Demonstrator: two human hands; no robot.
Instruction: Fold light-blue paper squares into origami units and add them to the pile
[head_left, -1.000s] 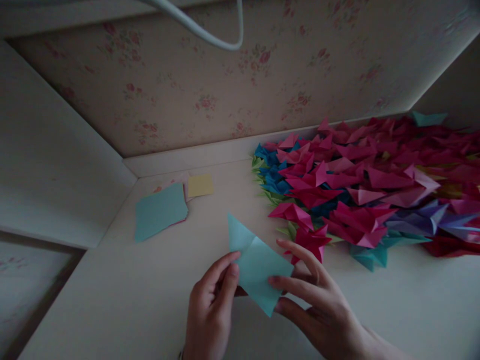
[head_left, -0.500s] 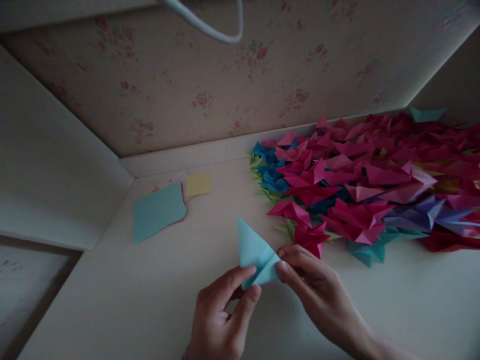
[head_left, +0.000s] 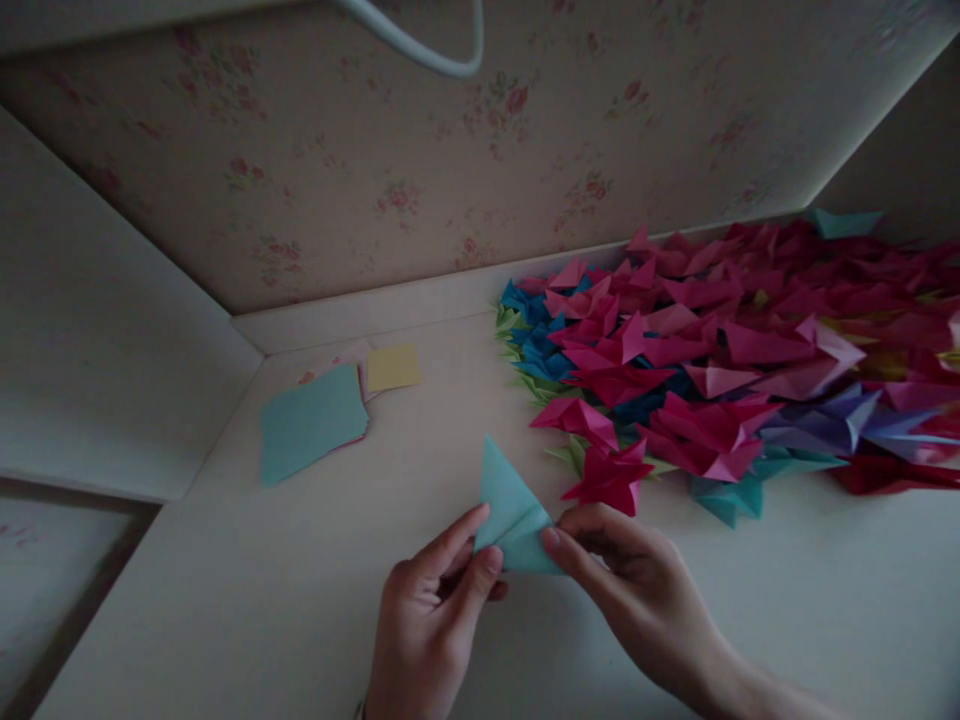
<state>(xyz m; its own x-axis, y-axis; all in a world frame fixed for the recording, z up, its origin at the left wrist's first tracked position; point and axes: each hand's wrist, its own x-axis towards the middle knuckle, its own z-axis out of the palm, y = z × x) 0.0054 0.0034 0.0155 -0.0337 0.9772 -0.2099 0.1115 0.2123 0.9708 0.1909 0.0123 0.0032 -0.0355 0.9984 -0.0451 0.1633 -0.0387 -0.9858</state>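
Note:
Between my two hands is a light-blue sheet of origami paper (head_left: 517, 515), folded into a triangle with a crease running across it. My left hand (head_left: 439, 610) pinches its lower left corner, thumb in front and some fingers behind. On the other side, my right hand (head_left: 626, 570) grips the right corner between thumb and index finger. The paper is held above the white tabletop, its tip pointing up and away from me.
A large pile of folded paper pieces (head_left: 712, 350) in pink, blue, green and purple covers the table's right side. A stack of light-blue paper (head_left: 311, 425) and a small yellow paper square (head_left: 394, 368) lie at the left. Behind stands a flowered wall (head_left: 360, 160) with a white cable (head_left: 420, 50).
My left thumb has moved up onto the paper's front, and its index finger now sits at the left edge. The flap looks flatter. The whole view has shifted slightly.

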